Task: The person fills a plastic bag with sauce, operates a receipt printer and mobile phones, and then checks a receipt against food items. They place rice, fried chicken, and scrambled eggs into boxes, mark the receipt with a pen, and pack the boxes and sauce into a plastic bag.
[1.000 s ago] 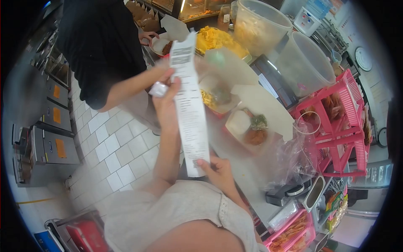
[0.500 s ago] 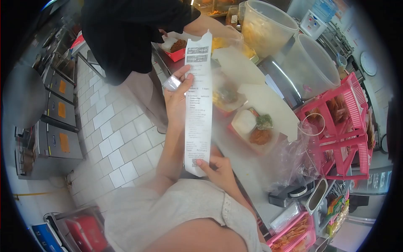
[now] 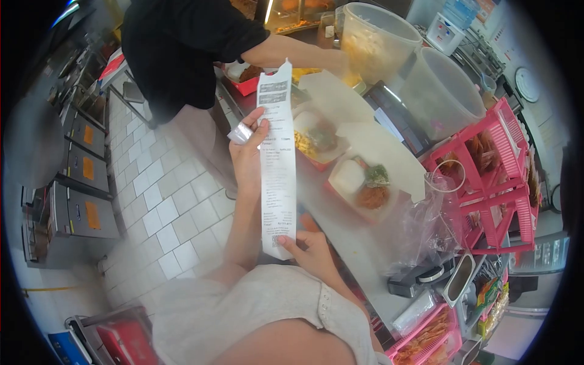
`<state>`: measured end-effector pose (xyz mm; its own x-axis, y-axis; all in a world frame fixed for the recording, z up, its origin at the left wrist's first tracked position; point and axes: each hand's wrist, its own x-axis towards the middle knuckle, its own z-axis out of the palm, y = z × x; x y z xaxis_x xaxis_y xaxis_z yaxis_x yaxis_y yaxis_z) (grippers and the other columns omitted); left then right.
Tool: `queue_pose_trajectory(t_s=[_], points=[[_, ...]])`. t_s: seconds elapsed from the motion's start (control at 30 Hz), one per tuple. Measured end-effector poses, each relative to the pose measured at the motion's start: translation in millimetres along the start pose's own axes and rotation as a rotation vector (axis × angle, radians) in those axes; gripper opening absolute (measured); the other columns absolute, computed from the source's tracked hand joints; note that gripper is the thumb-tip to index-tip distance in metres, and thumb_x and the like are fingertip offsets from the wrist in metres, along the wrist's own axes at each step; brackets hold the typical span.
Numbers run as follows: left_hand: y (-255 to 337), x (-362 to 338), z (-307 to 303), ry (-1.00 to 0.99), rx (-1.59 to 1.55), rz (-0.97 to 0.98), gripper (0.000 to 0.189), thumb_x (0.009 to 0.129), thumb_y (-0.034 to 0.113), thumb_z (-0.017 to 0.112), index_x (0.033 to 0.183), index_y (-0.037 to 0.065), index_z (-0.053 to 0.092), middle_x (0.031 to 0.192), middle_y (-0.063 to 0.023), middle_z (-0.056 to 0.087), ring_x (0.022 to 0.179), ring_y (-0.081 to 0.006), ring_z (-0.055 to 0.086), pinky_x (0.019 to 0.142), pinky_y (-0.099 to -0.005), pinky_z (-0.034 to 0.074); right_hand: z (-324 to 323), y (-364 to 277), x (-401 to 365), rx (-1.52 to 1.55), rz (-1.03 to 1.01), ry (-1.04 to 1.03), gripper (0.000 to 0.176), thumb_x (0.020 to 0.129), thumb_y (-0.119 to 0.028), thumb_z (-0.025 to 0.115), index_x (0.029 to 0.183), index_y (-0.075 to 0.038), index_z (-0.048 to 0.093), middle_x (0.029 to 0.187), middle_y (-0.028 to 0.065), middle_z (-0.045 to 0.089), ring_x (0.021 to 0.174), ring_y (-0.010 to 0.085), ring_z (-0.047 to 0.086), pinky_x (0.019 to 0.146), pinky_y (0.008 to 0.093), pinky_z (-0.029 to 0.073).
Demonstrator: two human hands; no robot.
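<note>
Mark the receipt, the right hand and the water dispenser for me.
Receipt (image 3: 278, 161): head view, middle of the printed strip.
Right hand (image 3: 315, 250): head view, middle of the hand.
Water dispenser (image 3: 445, 33): head view, its white body.

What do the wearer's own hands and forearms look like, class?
The left hand and right hand wear no gloves, and no ring or watch shows. No sleeve covers the visible forearms. The pale grey garment has a row of small fasteners.

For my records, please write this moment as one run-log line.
left hand: receipt upper part, small shiny item | right hand: receipt lower end | nearby: open food boxes
</note>
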<state>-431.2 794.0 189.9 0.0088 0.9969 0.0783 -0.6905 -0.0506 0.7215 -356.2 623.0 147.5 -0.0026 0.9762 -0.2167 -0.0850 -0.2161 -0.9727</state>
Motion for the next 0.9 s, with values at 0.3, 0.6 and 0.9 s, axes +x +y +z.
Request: queue_pose_trajectory(t_s=[0.3, 0.6, 0.9], points=[[1.9, -7.1, -1.0, -0.007, -0.022, 0.023, 0.028, 0.082, 0.003, 0.056, 0.108, -0.006, 0.049, 0.088, -0.0079, 0.058, 0.071, -0.0084, 0.056, 0.061, -0.0188, 0.045, 0.2, 6.7, -2.7, -0.022, 0.013, -0.009, 0.027, 0.083, -0.023, 0.059, 0.096, 0.000, 0.064, 0.065, 0.0051, 0.061, 0.051, 0.0046, 0.048, 0.046, 0.0196, 0.038], [16.2, -20.4, -2.2, 0.043, 0.032, -0.012, 0.026, 0.081, 0.003, 0.055, 0.106, -0.004, 0.050, 0.089, -0.0091, 0.058, 0.074, -0.0103, 0.056, 0.065, -0.0211, 0.045, -1.4, 7.3, -4.1, -0.159, -0.018, -0.048, 0.023, 0.082, -0.021, 0.061, 0.091, -0.001, 0.064, 0.052, 0.0016, 0.050, 0.049, 0.0044, 0.041, 0.045, 0.0222, 0.034], [19.1, -64.5, 0.5, -0.143, 0.152, -0.006, 0.019, 0.080, 0.005, 0.059, 0.096, -0.004, 0.054, 0.086, -0.0104, 0.058, 0.074, -0.0125, 0.056, 0.065, -0.0227, 0.043, -10.1, 14.7, -8.2, -0.247, -0.108, -0.129, 0.019, 0.078, -0.018, 0.063, 0.079, 0.001, 0.062, 0.060, 0.0117, 0.060, 0.050, 0.0137, 0.055, 0.050, 0.0262, 0.042]])
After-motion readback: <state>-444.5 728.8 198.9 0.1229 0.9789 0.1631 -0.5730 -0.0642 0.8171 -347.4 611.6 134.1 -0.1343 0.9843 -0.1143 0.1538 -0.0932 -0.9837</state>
